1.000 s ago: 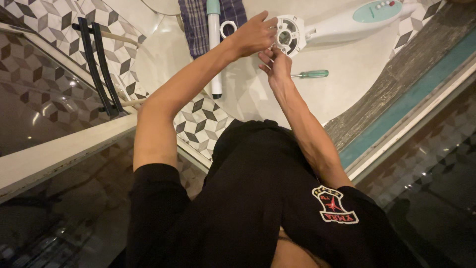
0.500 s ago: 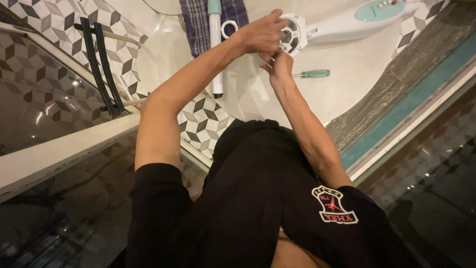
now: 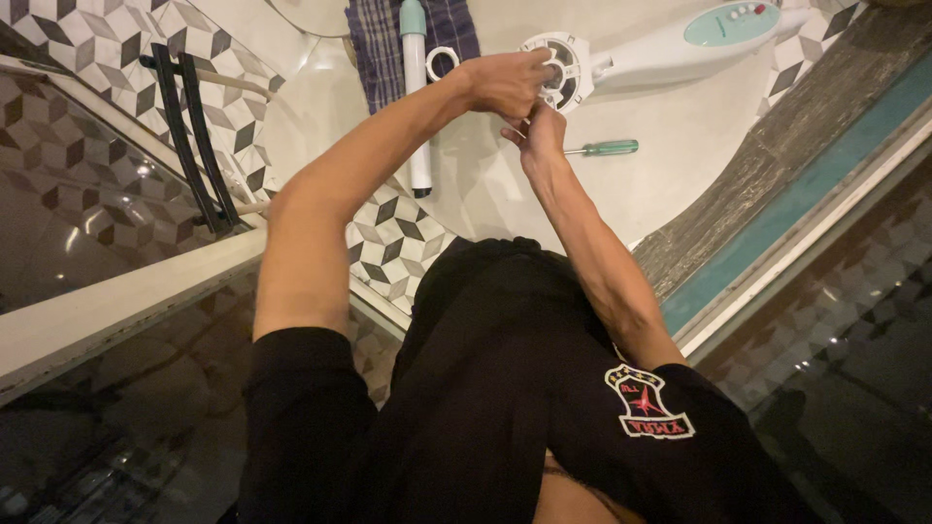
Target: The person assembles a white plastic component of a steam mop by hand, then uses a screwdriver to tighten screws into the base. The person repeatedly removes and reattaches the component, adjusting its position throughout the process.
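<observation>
Gripping the round fan motor housing (image 3: 561, 60), left hand (image 3: 505, 82) above right hand (image 3: 537, 131).

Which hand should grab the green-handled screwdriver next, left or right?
Right, probably. The right hand sits just below the round white hub, and the screwdriver lies on the floor right beside it. The left hand is closed on the hub's rim, apparently steadying it.

Black short-sleeved shirt with a red-and-white embroidered emblem on one sleeve.
</observation>
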